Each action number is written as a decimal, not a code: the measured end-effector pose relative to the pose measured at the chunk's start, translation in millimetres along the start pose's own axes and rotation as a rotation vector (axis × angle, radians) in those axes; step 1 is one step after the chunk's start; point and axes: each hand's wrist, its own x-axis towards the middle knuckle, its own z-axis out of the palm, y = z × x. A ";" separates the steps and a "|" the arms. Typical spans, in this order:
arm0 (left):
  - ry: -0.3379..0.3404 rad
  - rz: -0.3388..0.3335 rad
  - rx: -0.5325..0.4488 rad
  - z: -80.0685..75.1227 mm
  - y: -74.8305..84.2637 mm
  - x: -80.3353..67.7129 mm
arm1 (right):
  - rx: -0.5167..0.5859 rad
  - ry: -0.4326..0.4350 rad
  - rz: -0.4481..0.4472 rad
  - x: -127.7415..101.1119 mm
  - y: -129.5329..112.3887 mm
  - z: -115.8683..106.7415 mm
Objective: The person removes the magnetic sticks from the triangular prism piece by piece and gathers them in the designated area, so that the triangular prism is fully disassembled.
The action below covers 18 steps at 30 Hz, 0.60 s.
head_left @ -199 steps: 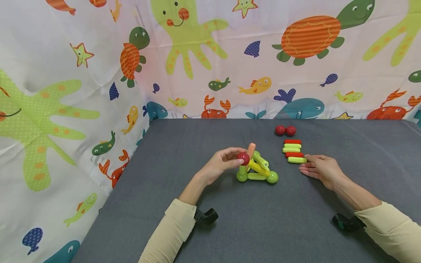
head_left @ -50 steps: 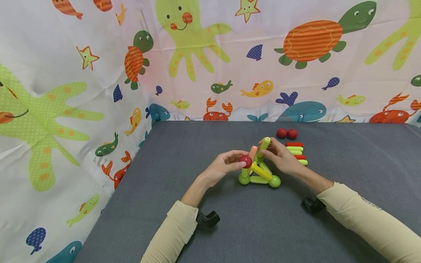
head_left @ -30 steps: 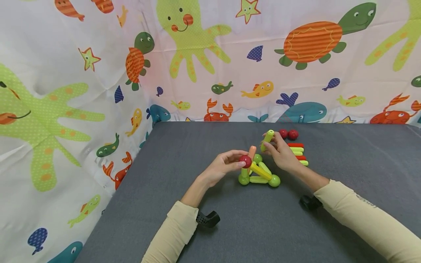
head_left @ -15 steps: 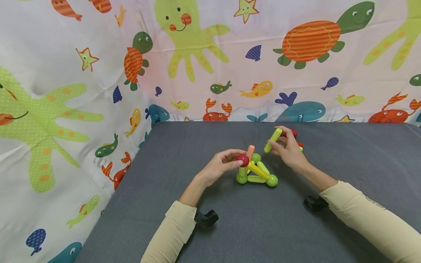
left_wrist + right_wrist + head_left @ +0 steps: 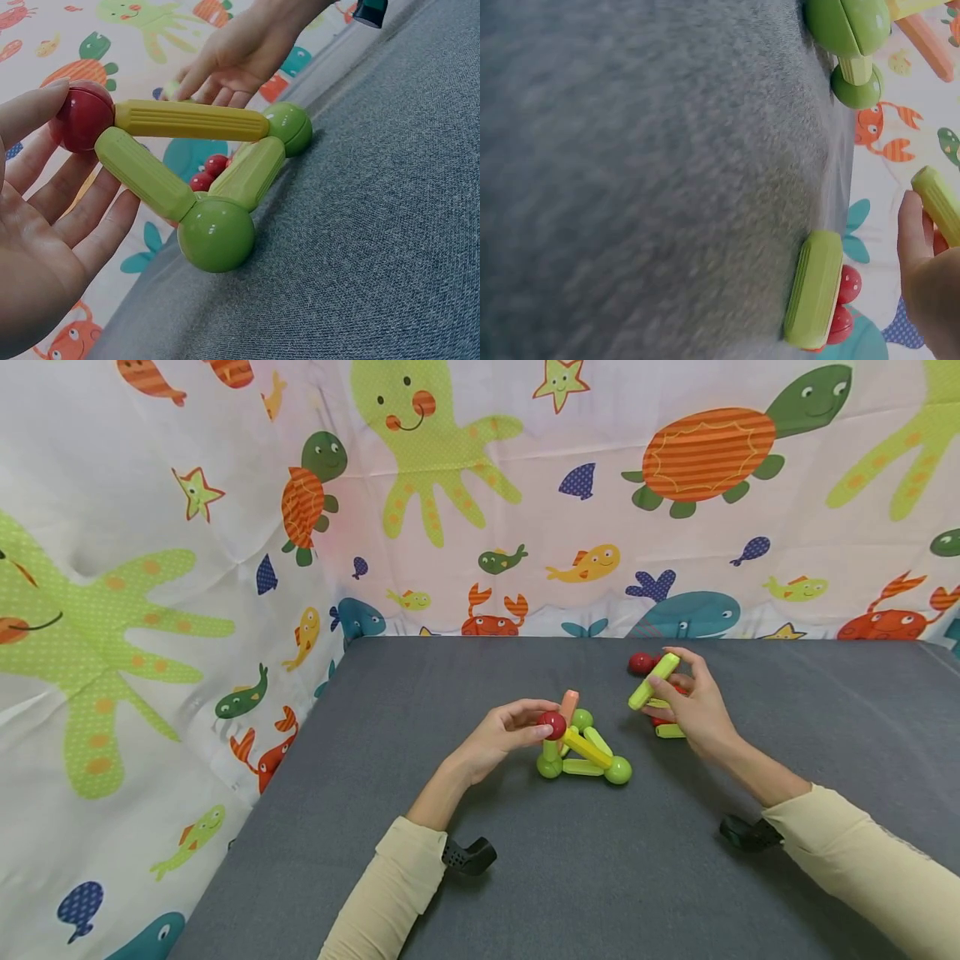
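My left hand (image 5: pixel 504 732) pinches a red ball (image 5: pixel 552 725) at the top of a frame of sticks and balls. From that ball a yellow magnetic stick (image 5: pixel 587 747) slopes down to the near right green ball (image 5: pixel 618 770). Lime sticks link it to the near left green ball (image 5: pixel 550 766) and the far green ball (image 5: pixel 582 719). A peach stick (image 5: pixel 570 703) rises behind the red ball, its lower part hidden. Right of the frame, my right hand (image 5: pixel 701 710) holds a lime magnetic stick (image 5: pixel 654 681), raised and tilted, apart from the frame.
Below and behind the right hand lies a row of red and lime sticks (image 5: pixel 670 732), partly covered by the hand. Two red balls (image 5: pixel 850 284) sit at the row's far end. A printed sea-animal curtain (image 5: pixel 465 485) borders the grey table (image 5: pixel 585 877) at the back and left.
The right hand has reached the frame, stood the lime stick up at the far green ball, then pulled it off and carried it right. The left hand stays on the red ball.
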 end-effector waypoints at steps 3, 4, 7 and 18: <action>0.003 -0.007 0.002 0.7 0.0 0.3 | 0.089 0.027 0.033 -4.5 0.9 -7.3; 0.004 -0.009 0.005 0.6 -0.1 0.3 | 0.118 0.033 0.043 -5.8 1.4 -9.5; 0.008 -0.013 0.013 0.6 -0.4 0.1 | 0.176 0.039 0.064 -9.7 2.5 -15.9; 0.009 -0.006 0.013 0.5 -0.4 0.0 | 0.327 0.057 0.118 -25.6 -0.4 -33.0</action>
